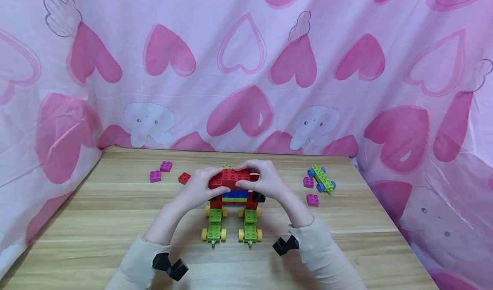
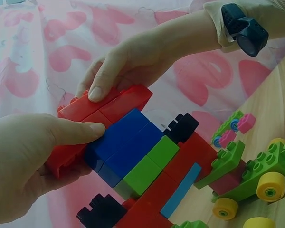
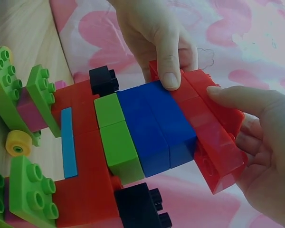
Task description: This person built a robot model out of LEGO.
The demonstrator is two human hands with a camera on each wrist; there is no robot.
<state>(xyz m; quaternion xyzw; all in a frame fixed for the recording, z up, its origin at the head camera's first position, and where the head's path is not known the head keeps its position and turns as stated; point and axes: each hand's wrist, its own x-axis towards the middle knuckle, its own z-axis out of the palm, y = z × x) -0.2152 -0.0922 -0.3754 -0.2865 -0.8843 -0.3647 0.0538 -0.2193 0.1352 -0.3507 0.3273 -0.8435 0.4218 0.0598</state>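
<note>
A building-block figure stands in the middle of the table on green wheeled bases (image 1: 214, 230) with yellow wheels (image 3: 19, 142). Its body stacks red bricks, a light green row (image 3: 118, 137), blue bricks (image 2: 123, 142) and a red top layer (image 2: 118, 107); black blocks (image 3: 142, 204) jut from both sides. My left hand (image 1: 198, 187) grips the left end of the red top bricks, thumb on the near face. On the right end, my right hand (image 1: 267, 180) holds the upper red brick (image 1: 236, 176) between thumb and fingers. Part of each hand's fingers is hidden behind the bricks.
To the left lie two magenta bricks (image 1: 155, 176) and a red brick (image 1: 184, 178). A green wheeled base (image 1: 322, 178) with blue wheels sits at the right, with magenta bricks (image 1: 313, 200) near it. A pink heart-print curtain (image 1: 239, 88) encloses the table (image 1: 96, 238).
</note>
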